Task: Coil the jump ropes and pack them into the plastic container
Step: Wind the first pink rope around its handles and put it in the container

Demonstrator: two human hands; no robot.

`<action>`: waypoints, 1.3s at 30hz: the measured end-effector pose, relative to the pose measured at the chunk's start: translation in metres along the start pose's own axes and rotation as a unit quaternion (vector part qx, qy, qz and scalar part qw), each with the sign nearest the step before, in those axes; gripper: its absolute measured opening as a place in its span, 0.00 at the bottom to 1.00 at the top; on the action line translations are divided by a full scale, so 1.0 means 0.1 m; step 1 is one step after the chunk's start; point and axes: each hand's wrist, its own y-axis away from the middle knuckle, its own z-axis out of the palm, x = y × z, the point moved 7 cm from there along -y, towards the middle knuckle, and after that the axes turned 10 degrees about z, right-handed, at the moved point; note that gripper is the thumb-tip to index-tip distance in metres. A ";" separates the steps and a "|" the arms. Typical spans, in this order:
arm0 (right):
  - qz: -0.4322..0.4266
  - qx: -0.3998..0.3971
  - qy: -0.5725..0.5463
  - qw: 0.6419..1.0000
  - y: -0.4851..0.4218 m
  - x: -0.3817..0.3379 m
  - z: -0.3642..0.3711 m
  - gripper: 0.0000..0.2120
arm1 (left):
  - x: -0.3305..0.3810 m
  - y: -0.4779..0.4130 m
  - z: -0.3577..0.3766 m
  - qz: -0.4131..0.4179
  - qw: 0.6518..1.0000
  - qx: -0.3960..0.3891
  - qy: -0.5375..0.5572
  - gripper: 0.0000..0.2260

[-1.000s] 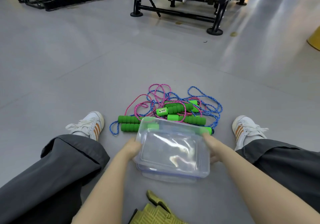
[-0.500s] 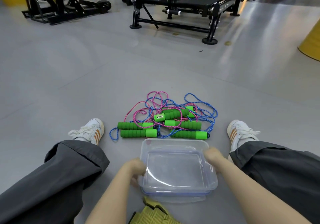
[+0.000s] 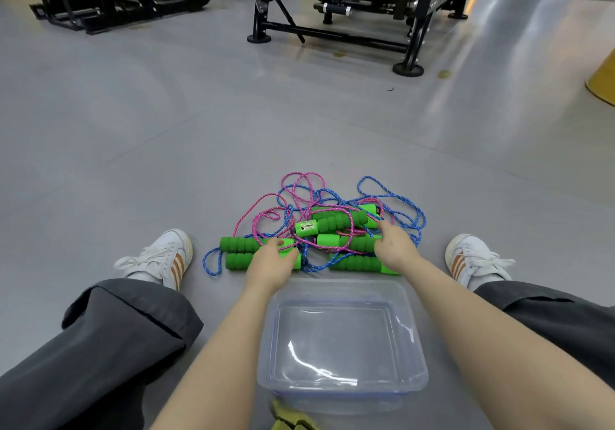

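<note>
Just beyond the empty plastic container, the jump ropes lie in one uncoiled tangle, nothing packed yet, while the left hand lays loose fingers on two green handles and the right hand curls down into the heap, whether gripping I cannot tell.

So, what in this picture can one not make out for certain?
1. Head view: whether the left hand and right hand grip the green handles; the hands' backs hide the fingertips.
2. Number of jump ropes: the cords tangle and overlap.
3. Yellow-green object: cut off by the bottom edge.
</note>
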 end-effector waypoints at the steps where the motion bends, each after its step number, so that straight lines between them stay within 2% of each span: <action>1: -0.022 -0.001 0.036 0.999 -0.05 -0.09 0.01 0.26 | 0.03 -0.05 0.03 0.013 1.000 -0.003 -0.021 0.21; 5: -0.118 0.015 0.217 0.969 -0.26 -0.40 0.16 0.37 | 0.02 -0.17 0.22 0.061 0.994 -0.020 -0.090 0.19; 8: -0.126 0.026 0.319 0.939 -0.43 -0.46 0.33 0.43 | -0.03 -0.18 0.33 0.096 0.985 -0.021 -0.142 0.17; 11: -0.100 0.038 0.321 0.941 -0.52 -0.41 0.43 0.44 | -0.11 -0.24 0.34 0.090 0.987 -0.004 -0.132 0.17; 14: -0.099 0.044 0.281 0.954 -0.51 -0.35 0.43 0.34 | -0.05 -0.27 0.32 0.100 0.986 0.027 -0.133 0.17; 17: -0.100 0.025 0.239 0.965 -0.47 -0.30 0.34 0.34 | 0.02 -0.27 0.25 0.113 0.982 0.065 -0.137 0.16; 21: -0.174 0.073 0.256 0.948 -0.32 -0.47 0.06 0.31 | 0.18 -0.26 0.12 0.133 0.980 0.084 -0.122 0.19; 27: -0.296 0.224 0.294 0.881 0.06 -0.97 -0.70 0.24 | 0.82 -0.22 -0.34 0.225 0.959 0.164 -0.058 0.36; 28: -0.329 0.231 0.308 0.862 0.13 -1.06 -0.78 0.24 | 0.97 -0.24 -0.39 0.244 0.954 0.158 -0.076 0.38; 30: -0.409 0.253 0.350 0.804 0.32 -1.23 -0.89 0.26 | 1.23 -0.29 -0.41 0.273 0.944 0.113 -0.150 0.40; 32: -0.473 0.279 0.366 0.752 0.55 -1.36 -0.96 0.31 | 1.40 -0.35 -0.41 0.281 0.938 0.066 -0.192 0.36; 34: -0.526 0.296 0.361 0.711 0.74 -1.45 -1.00 0.32 | 1.47 -0.35 -0.45 0.250 0.950 0.041 -0.182 0.24; 36: -0.564 0.345 0.343 0.667 0.87 -1.50 -1.07 0.31 | 1.47 -0.35 -0.51 0.204 0.969 0.027 -0.135 0.13; 37: -0.557 0.376 0.320 0.668 0.88 -1.50 -1.14 0.31 | 1.47 -0.34 -0.55 0.189 0.977 0.017 -0.096 0.10; 38: -0.526 0.407 0.272 0.695 0.87 -1.50 -1.26 0.33 | 1.47 -0.33 -0.60 0.182 0.983 0.009 -0.035 0.09; 39: -0.482 0.408 0.186 0.753 0.84 -1.49 -1.41 0.37 | 1.48 -0.32 -0.66 0.178 0.983 0.003 0.042 0.10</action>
